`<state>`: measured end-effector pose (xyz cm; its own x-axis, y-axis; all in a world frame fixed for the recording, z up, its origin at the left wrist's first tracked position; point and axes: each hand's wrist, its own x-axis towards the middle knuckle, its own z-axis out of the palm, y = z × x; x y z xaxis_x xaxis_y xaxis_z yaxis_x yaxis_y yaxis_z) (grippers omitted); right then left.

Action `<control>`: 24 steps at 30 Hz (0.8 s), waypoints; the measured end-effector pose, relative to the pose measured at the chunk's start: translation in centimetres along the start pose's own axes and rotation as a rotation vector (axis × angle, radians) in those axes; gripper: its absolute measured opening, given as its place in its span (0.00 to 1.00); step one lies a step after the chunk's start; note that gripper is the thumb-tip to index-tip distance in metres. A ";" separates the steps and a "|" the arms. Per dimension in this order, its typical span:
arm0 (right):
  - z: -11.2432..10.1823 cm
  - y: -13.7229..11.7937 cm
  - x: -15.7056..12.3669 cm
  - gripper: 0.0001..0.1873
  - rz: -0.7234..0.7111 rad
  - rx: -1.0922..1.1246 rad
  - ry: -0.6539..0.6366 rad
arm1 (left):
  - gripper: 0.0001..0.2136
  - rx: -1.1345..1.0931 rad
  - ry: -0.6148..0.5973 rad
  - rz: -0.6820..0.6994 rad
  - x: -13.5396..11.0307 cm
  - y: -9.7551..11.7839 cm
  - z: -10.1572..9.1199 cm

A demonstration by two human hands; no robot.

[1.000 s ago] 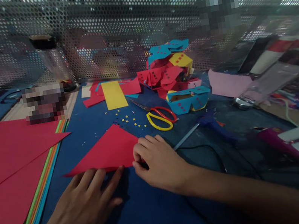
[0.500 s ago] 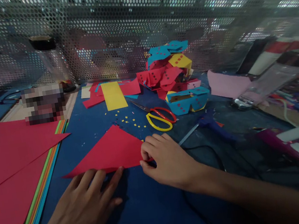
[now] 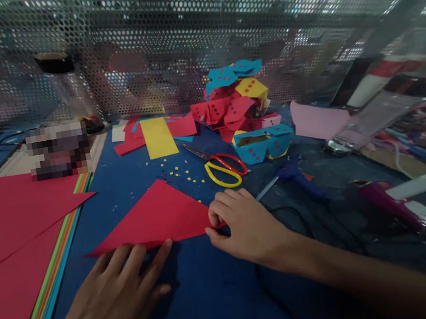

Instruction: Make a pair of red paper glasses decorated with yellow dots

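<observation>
A red sheet of paper (image 3: pixel 159 215), folded into a triangle, lies on the blue tabletop with its peak pointing away from me. My left hand (image 3: pixel 119 284) is open, with its fingertips laid along the near folded edge. At the right corner is my right hand (image 3: pixel 244 225), its fingers curled and the thumb near the edge. That corner of the paper is hidden under the curled fingers. Just beyond the right hand lie scissors (image 3: pixel 223 174) with one red and one yellow handle. Small yellow paper bits (image 3: pixel 176 171) are scattered behind the peak.
Coloured sheets (image 3: pixel 28 255) are stacked at the left. Dotted paper shapes (image 3: pixel 245 105) pile up at the back, beside a yellow paper strip (image 3: pixel 159 137). To the right are a blue glue gun (image 3: pixel 302 180) with a cord and a purple tool (image 3: pixel 392 203). Perforated metal (image 3: pixel 160 37) stands behind.
My right hand has slid slightly right along the folded edge toward the corner. The left hand stays on the fold. The whole view has shifted a little.
</observation>
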<state>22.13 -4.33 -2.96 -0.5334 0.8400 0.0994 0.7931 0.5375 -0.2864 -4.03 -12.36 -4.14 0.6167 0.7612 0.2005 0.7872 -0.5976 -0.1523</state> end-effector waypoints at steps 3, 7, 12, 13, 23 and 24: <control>-0.2 0.2 -0.2 0.06 0.007 -0.006 0.000 | 0.18 -0.007 0.029 -0.003 -0.1 -0.1 0.2; -0.5 0.6 -0.4 0.04 0.029 -0.004 -0.020 | 0.18 -0.018 0.043 -0.002 0.1 -0.1 0.1; -0.7 1.0 -0.7 0.03 0.014 0.015 -0.037 | 0.20 -0.013 0.045 0.005 0.2 -0.2 -0.1; -0.7 1.0 -0.7 0.03 0.012 0.014 -0.042 | 0.20 -0.010 0.046 0.002 0.1 -0.2 -0.1; -1.4 1.3 -1.0 0.06 0.014 0.047 -0.097 | 0.20 -0.010 -0.033 -0.017 -0.1 -0.1 0.1; -1.4 1.4 -1.0 0.07 0.015 0.055 -0.103 | 0.20 -0.006 -0.046 -0.024 -0.2 -0.1 0.1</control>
<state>24.20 -4.36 -2.09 -0.5515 0.8342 -0.0030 0.7854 0.5180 -0.3388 -4.22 -12.43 -4.23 0.5974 0.7860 0.1588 0.8017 -0.5807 -0.1418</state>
